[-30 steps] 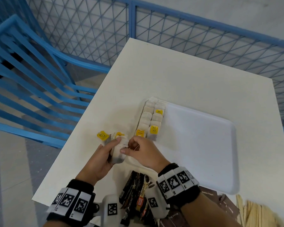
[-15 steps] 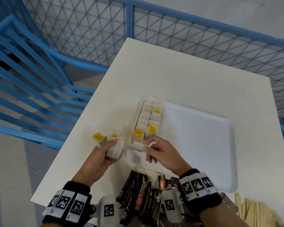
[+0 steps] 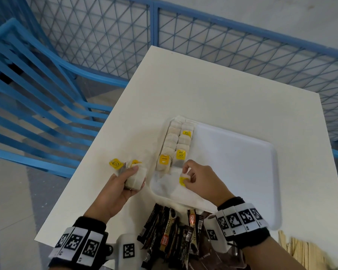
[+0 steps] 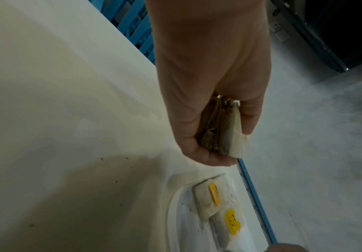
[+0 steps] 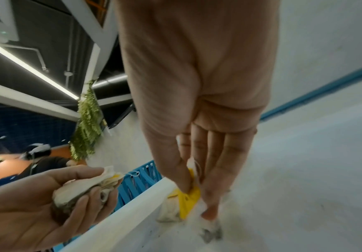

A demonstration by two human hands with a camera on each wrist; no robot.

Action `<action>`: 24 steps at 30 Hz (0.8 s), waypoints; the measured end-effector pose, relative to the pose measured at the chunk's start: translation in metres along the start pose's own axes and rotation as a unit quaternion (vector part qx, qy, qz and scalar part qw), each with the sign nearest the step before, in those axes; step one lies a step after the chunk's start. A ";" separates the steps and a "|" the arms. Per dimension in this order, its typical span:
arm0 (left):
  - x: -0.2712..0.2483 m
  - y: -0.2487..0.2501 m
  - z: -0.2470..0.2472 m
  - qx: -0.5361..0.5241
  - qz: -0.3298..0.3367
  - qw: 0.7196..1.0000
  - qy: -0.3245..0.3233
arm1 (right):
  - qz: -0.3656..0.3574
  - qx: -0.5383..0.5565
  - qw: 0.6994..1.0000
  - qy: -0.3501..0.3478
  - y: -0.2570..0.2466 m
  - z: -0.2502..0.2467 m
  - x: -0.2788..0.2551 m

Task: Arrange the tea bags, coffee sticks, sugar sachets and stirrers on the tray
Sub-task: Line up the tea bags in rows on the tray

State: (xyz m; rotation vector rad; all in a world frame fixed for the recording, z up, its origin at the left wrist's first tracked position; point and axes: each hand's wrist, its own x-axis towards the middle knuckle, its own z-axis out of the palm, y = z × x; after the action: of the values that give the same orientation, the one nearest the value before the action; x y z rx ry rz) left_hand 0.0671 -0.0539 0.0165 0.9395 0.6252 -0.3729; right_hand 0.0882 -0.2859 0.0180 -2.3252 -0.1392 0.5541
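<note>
A white tray (image 3: 242,162) lies on the table, with two rows of tea bags (image 3: 176,143) along its left side. My left hand (image 3: 123,184) sits left of the tray and grips a small stack of tea bags (image 3: 135,178) (image 4: 225,129) with yellow tags (image 3: 115,164) sticking out. My right hand (image 3: 191,178) is over the tray's near left corner and pinches one tea bag with a yellow tag (image 3: 183,180) (image 5: 188,201), just in front of the rows. Dark coffee sticks (image 3: 174,234) lie in a heap at the near table edge. Wooden stirrers (image 3: 300,252) lie at the near right.
The white table (image 3: 213,90) has bare surface beyond and to the left of the tray. A blue mesh fence (image 3: 203,36) runs behind it and a blue slatted chair (image 3: 37,94) stands to the left. Most of the tray's right part is bare.
My right hand took one tea bag from the stack in my left hand and carried it right, onto the tray's near left corner. The left hand stayed in place.
</note>
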 end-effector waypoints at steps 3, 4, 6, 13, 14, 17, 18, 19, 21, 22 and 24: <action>-0.001 0.001 -0.002 -0.001 0.001 1.000 0.000 | -0.024 -0.090 0.995 -0.045 -0.003 -0.008 0.006; -0.001 0.001 -0.002 -0.002 0.001 1.000 0.001 | -0.033 -0.107 0.992 -0.057 -0.005 -0.010 0.007; -0.001 0.002 -0.004 -0.003 0.000 1.000 0.005 | -0.040 -0.106 0.991 -0.072 -0.007 -0.014 0.011; 0.000 0.002 -0.007 0.000 -0.001 1.000 0.007 | -0.061 -0.066 0.992 -0.085 -0.007 -0.010 0.037; 0.000 0.002 -0.006 0.002 0.000 1.000 0.008 | -0.056 -0.050 0.993 -0.086 -0.006 -0.009 0.041; 0.000 0.003 -0.004 0.002 -0.002 1.000 0.007 | -0.031 0.026 0.995 -0.091 -0.007 -0.007 0.047; 0.000 0.003 -0.004 0.002 -0.002 1.000 0.005 | -0.024 0.048 0.994 -0.092 -0.008 -0.008 0.049; 0.000 0.004 -0.004 0.002 -0.003 1.000 0.004 | -0.018 0.060 0.994 -0.093 -0.008 -0.008 0.051; 0.000 0.004 -0.004 -0.001 -0.003 1.000 0.005 | -0.014 0.068 0.992 -0.101 -0.008 -0.010 0.054; 0.000 0.004 -0.004 -0.003 -0.004 1.000 0.006 | -0.012 0.075 0.992 -0.103 -0.008 -0.010 0.056; 0.001 0.003 -0.004 -0.005 -0.006 1.000 0.009 | -0.008 0.090 0.992 -0.087 -0.006 -0.008 0.058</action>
State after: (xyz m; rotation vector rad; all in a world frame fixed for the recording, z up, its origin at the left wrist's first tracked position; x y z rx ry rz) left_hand 0.0680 -0.0487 0.0163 0.9300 0.6483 -0.3725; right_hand 0.1445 -0.2719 0.0071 -2.0980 -0.1821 0.7322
